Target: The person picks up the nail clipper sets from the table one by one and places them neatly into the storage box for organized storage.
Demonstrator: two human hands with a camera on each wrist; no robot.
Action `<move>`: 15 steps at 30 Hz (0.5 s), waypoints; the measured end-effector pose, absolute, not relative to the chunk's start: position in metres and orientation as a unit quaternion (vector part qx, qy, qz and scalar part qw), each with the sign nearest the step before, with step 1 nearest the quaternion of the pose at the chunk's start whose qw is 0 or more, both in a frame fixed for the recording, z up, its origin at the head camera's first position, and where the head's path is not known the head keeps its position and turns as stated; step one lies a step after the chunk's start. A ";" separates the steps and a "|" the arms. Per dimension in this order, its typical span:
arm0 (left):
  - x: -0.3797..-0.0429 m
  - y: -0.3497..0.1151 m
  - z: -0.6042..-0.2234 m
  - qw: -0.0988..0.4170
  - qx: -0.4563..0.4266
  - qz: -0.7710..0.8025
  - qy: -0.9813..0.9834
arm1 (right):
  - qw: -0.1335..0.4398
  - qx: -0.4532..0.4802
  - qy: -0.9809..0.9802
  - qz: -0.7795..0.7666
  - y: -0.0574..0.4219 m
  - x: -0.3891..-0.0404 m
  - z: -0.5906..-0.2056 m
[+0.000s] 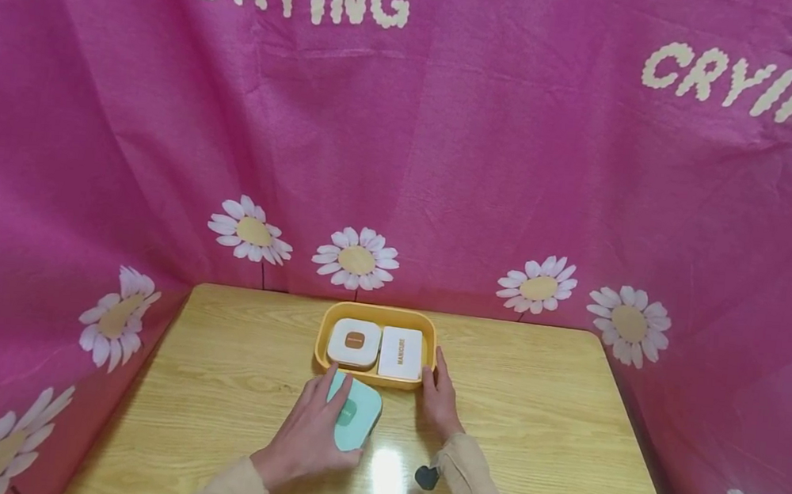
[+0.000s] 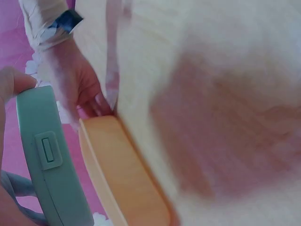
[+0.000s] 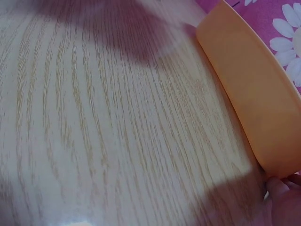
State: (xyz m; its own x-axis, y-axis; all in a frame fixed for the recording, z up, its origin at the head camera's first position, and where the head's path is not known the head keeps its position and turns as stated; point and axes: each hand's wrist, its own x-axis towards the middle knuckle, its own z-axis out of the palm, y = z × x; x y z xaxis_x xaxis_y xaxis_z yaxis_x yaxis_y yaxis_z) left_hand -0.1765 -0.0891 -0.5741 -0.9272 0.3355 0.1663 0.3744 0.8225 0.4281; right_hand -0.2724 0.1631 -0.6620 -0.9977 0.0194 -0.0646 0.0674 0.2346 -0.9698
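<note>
My left hand [image 1: 312, 431] grips a mint-green case [image 1: 360, 417] with rounded corners by its edges, just in front of the orange tray [image 1: 367, 379]. In the left wrist view the case [image 2: 52, 160] is tilted on edge and shows a small latch on its side. My right hand [image 1: 442, 395] touches the tray's front right corner, thumb in front and fingers along the right end. Inside the tray, a white rounded case [image 1: 353, 354] with a brown label sits at the left. Beside it on the right lies a white box [image 1: 400, 365] marked MANICURE.
The tray stands at the back of a wooden table [image 1: 521, 434]. A pink cloth [image 1: 461, 166] with daisies and lettering hangs behind and at both sides. A dark heart-shaped piece [image 1: 426, 477] shows beside the right wrist.
</note>
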 end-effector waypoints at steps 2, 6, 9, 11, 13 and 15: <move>-0.182 -0.088 -0.570 0.049 -0.187 -0.232 -0.953 | 0.021 0.029 0.784 -0.619 0.163 -0.272 -0.662; -0.191 -0.085 -0.565 0.062 -0.188 -0.239 -0.951 | 0.031 0.033 0.777 -0.628 0.163 -0.273 -0.661; -0.197 -0.083 -0.564 0.059 -0.181 -0.242 -0.952 | 0.039 0.036 0.770 -0.635 0.162 -0.273 -0.661; -0.201 -0.083 -0.564 0.056 -0.177 -0.241 -0.953 | 0.042 0.040 0.768 -0.638 0.162 -0.272 -0.662; -0.205 -0.082 -0.564 0.055 -0.175 -0.244 -0.952 | 0.043 0.042 0.768 -0.638 0.162 -0.271 -0.662; -0.209 -0.081 -0.564 0.054 -0.175 -0.243 -0.952 | 0.043 0.042 0.768 -0.638 0.162 -0.271 -0.662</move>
State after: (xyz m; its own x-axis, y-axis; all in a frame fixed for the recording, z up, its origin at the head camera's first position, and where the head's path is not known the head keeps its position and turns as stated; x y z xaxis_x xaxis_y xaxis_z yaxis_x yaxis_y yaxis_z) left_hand -0.2086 -0.0806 -0.5636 -0.9329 0.3072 0.1878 0.3596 0.8203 0.4447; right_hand -0.2710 0.1622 -0.6623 -0.9927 0.0093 -0.1202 0.1199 0.1820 -0.9760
